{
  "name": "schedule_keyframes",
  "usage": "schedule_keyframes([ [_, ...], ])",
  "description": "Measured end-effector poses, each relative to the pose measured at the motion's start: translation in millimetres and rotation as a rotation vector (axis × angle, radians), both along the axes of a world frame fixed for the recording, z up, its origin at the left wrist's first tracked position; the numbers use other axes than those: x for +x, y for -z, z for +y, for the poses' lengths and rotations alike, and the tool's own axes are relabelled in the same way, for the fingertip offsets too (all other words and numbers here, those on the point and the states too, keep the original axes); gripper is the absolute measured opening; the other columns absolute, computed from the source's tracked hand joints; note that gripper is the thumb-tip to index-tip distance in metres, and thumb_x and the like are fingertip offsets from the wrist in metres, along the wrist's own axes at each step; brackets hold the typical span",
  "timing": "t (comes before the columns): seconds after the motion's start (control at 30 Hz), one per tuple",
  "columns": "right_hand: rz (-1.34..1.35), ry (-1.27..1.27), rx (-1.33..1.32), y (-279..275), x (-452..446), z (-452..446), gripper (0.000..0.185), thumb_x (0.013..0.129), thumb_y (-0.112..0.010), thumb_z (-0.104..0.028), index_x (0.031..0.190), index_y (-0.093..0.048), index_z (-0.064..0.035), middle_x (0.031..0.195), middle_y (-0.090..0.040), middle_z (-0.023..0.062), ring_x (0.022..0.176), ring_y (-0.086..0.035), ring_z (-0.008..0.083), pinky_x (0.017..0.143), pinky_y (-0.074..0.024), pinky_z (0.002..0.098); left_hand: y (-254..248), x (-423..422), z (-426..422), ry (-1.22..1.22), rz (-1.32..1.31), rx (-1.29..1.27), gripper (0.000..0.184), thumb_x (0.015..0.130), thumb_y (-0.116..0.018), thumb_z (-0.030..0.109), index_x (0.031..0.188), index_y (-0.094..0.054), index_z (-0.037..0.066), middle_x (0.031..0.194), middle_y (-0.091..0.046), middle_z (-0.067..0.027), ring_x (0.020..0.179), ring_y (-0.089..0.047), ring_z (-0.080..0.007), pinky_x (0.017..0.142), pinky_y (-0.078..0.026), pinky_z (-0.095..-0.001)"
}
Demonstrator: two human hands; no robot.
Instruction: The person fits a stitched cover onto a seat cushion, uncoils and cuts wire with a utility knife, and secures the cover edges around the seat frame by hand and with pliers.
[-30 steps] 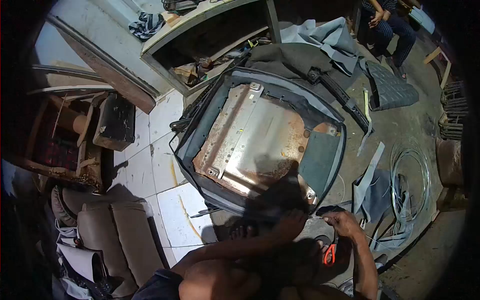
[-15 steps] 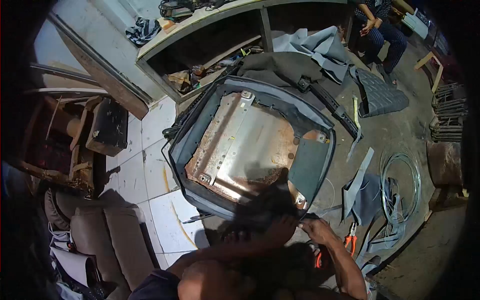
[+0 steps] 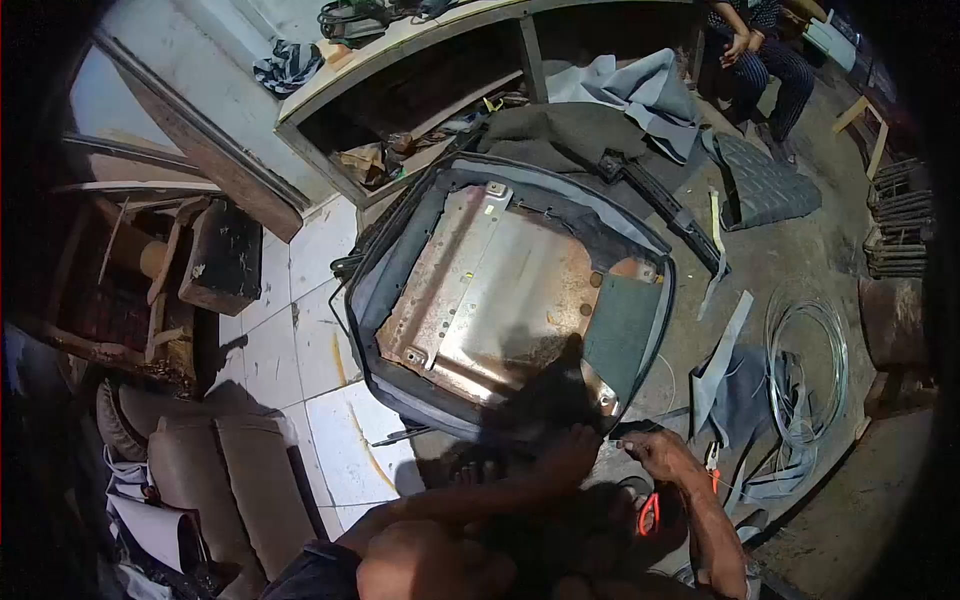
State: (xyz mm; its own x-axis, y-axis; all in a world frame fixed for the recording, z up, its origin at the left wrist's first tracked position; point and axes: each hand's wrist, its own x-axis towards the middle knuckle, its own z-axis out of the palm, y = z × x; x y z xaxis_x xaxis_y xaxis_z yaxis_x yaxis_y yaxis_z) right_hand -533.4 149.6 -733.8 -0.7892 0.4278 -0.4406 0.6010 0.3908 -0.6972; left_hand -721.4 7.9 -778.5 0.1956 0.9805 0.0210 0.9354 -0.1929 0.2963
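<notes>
A seat cushion with a metal pan (image 3: 515,290) lies upside down in front of me, dark fabric round its rim. My left hand (image 3: 572,452) rests at the seat's near edge, in shadow; its fingers are hard to make out. Just right of it, my right hand (image 3: 655,452) is closed in a pinch by the seat's near right corner, and what it holds is too small to name. A red-handled tool (image 3: 648,513) lies below my right hand, and pliers with orange handles (image 3: 713,466) lie to its right.
A coil of wire (image 3: 806,372) and fabric scraps (image 3: 722,375) lie on the right. Brown cushions (image 3: 235,470) and a wooden frame (image 3: 150,290) are at left. Behind the seat is a shelf (image 3: 425,60). Another person (image 3: 762,70) sits at the upper right.
The view shifted left and down, then slightly back. My right hand went in to the seat's corner, then moved slightly away from it, still pinched. My left hand stays by the near edge.
</notes>
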Motion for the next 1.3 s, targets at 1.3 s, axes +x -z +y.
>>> schedule_keyframes([
  [1.3,0.014,0.048,-0.010,7.2,-5.3,-19.9,0.026,0.096,-0.059,-0.030,0.110,-0.070,-0.0108,0.094,-0.069,0.0191,0.089,-0.066,0.0400,0.077,-0.0512,0.0472,-0.6,-6.7,0.8,0.066,-0.044,-0.025,0.044,0.078,-0.063,0.010,0.118,-0.054,-0.002,0.114,-0.058,-0.0179,0.107,-0.057,-0.0318,0.086,-0.052,-0.0496],
])
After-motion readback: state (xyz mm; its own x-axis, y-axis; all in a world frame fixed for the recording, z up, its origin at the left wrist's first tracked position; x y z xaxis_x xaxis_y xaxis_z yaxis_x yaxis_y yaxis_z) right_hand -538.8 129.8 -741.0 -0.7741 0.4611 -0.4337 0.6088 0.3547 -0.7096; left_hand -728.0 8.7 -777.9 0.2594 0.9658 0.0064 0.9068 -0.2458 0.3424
